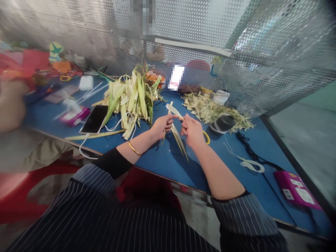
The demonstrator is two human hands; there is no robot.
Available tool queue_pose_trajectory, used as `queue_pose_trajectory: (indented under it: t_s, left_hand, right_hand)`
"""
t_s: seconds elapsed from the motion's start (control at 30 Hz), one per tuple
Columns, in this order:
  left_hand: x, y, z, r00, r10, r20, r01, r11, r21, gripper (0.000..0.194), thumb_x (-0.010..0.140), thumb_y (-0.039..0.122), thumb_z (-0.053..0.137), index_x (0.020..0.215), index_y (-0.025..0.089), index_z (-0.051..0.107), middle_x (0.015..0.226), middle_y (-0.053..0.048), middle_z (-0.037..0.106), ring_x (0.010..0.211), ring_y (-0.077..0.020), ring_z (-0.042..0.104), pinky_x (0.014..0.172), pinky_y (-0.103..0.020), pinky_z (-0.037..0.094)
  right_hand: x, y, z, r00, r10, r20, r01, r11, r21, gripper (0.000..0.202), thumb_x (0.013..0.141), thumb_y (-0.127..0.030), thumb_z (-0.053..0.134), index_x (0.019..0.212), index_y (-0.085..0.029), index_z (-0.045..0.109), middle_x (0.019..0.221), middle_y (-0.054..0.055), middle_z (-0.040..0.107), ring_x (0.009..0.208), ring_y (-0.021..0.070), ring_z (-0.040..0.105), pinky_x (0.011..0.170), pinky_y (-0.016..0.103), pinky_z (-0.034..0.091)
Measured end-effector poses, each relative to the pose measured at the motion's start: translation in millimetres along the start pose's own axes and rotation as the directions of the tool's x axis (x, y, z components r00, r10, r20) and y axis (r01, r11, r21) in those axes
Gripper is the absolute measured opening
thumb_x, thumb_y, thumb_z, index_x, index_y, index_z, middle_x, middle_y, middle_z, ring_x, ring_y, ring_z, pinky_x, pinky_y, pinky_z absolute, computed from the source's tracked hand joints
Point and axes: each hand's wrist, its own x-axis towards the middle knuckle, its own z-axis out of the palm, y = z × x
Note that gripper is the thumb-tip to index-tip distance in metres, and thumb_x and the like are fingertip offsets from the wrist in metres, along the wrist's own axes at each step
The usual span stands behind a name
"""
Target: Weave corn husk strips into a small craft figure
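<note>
Pale leaf strips (179, 140) are held between my two hands above the blue table, with a folded loop at the top and long tails hanging down. My left hand (160, 127), a gold bangle on its wrist, pinches them from the left. From the other side, the closed fingers of my right hand (192, 130) grip the same strips near the loop. Just beyond my right hand a yellow ring-shaped handle (207, 137) shows, the rest hidden. A big bundle of pale green leaves (133, 96) lies left of my hands.
Leaf scraps (210, 109) and a dark thread spool (222, 124) lie to the right, scissors (252, 166) and a purple pack (296, 190) nearer. A phone (94, 119) with a white cable lies left. A perforated metal screen (183, 31) rises behind; another person's arm (12, 105) is far left.
</note>
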Motion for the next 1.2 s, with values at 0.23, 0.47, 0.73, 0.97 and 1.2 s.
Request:
queue_pose_trajectory:
  t_s: [0.23,0.47,0.73,0.97,1.2]
  left_hand:
    - [-0.2,1.4,-1.5,0.99,0.1,-0.102,-0.094,0.994,0.063,0.019,0.087,0.022,0.053,0.081,0.014,0.07,0.062,0.001,0.05,0.049,-0.0044,0.046,0.044,-0.015,0.035]
    - [-2.3,-0.7,0.0,0.995,0.085,-0.05,-0.084,0.996,0.021,0.023,0.09,0.029,0.052,0.094,0.018,0.072,0.09,-0.006,0.069,0.07,-0.0109,0.062,0.061,-0.021,0.049]
    - [-10.0,-3.4,7.5,0.994,0.075,0.084,-0.078,0.997,0.025,0.029,0.091,0.032,0.049,0.108,0.021,0.069,0.097,-0.006,0.071,0.062,-0.0129,0.062,0.05,-0.023,0.047]
    - [-4.9,-2.6,1.7,0.965,0.261,-0.028,-0.253,0.954,0.16,0.015,0.078,0.029,0.069,0.081,0.015,0.07,0.076,-0.002,0.066,0.065,-0.0082,0.057,0.062,-0.019,0.045]
    - [-3.8,12.9,-4.1,0.932,0.322,-0.167,-0.26,0.914,0.312,0.017,0.082,0.029,0.064,0.076,0.015,0.068,0.071,-0.001,0.059,0.06,-0.0064,0.051,0.053,-0.016,0.039]
  right_hand:
    - [2.2,2.7,-4.8,0.989,0.038,0.143,0.011,0.945,-0.326,0.024,0.072,-0.038,0.068,0.066,-0.019,0.055,0.047,-0.005,0.051,0.039,0.0084,0.048,0.043,0.022,0.042]
    - [0.8,9.1,-0.9,0.989,-0.145,0.039,0.15,0.948,-0.28,0.02,0.08,-0.036,0.058,0.07,-0.019,0.053,0.067,-0.001,0.062,0.06,0.0121,0.061,0.055,0.024,0.051]
    - [-5.8,21.5,9.9,0.988,-0.04,0.152,0.083,0.955,-0.284,0.02,0.081,-0.041,0.057,0.084,-0.021,0.056,0.07,-0.001,0.06,0.052,0.0119,0.056,0.049,0.026,0.05]
    - [0.8,9.2,-1.5,0.982,-0.041,0.182,0.118,0.893,-0.434,0.024,0.084,-0.038,0.049,0.069,-0.02,0.054,0.051,-0.004,0.049,0.043,0.0103,0.044,0.045,0.024,0.035]
    - [11.7,-16.9,-27.2,0.951,-0.199,0.234,0.308,0.6,-0.738,0.028,0.087,-0.033,0.045,0.07,-0.018,0.061,0.063,0.001,0.057,0.06,0.0145,0.048,0.056,0.027,0.032]
